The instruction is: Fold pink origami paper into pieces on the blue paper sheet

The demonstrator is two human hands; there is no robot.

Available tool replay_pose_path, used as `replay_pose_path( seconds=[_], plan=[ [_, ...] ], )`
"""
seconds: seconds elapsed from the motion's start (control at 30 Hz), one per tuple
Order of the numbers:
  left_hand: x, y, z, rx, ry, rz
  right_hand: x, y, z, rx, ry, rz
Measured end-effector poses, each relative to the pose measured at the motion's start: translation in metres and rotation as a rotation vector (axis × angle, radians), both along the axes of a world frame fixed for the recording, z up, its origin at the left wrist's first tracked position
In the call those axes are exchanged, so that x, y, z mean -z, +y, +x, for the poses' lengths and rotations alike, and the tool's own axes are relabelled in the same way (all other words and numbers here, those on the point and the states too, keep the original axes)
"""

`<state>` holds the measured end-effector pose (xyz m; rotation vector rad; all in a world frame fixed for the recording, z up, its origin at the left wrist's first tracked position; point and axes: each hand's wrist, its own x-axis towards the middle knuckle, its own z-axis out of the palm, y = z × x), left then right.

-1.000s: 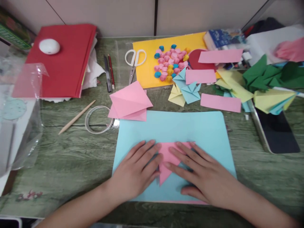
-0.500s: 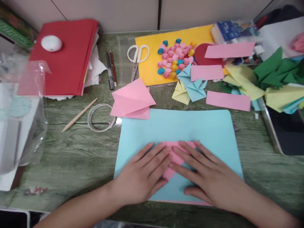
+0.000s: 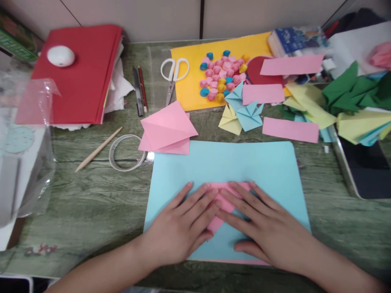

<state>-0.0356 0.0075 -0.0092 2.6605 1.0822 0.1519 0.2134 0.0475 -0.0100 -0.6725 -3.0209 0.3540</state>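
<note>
My left hand [image 3: 180,226] and my right hand [image 3: 262,228] lie flat, fingers stretched, side by side on a small folded pink paper [image 3: 220,211]. Only a strip and a point of the pink paper show between the fingers. It rests on a large light blue sheet [image 3: 232,162] near the front of the green table. Both hands press down on the pink paper; neither grips anything.
Behind the blue sheet lie a folded pink square [image 3: 166,129], a tape ring [image 3: 126,152], a wooden stick [image 3: 98,149], scissors [image 3: 174,75], pens [image 3: 139,91], pink strips [image 3: 290,129], blue and yellow folded shapes [image 3: 244,114], small paper roses [image 3: 220,77] on a yellow sheet [image 3: 189,89], red folder [image 3: 79,73], tablet [image 3: 366,171].
My left hand has slid right over the pink paper, covering more of it, until its fingers nearly meet my right hand's. The view shifted slightly.
</note>
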Motion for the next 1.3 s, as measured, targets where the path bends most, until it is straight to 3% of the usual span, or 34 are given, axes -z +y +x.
replay_pose_path(
  seconds=[0.2,0.57,0.8,1.3],
  plan=[
    [0.0004,0.0006,0.0009,-0.014,0.01,0.002,0.0001,-0.0004,0.0004,0.025,0.006,-0.009],
    [-0.0029,-0.0003,0.0,-0.205,-0.067,-0.024,-0.0002,0.0009,-0.0009,0.026,0.01,-0.027],
    [-0.0019,0.002,-0.0004,-0.102,-0.067,-0.01,0.0004,0.0006,-0.0007,0.027,0.004,-0.028],
    [-0.0015,0.002,0.0001,-0.114,0.026,0.008,0.0024,0.0005,0.0004,0.039,0.026,-0.038]
  ],
)
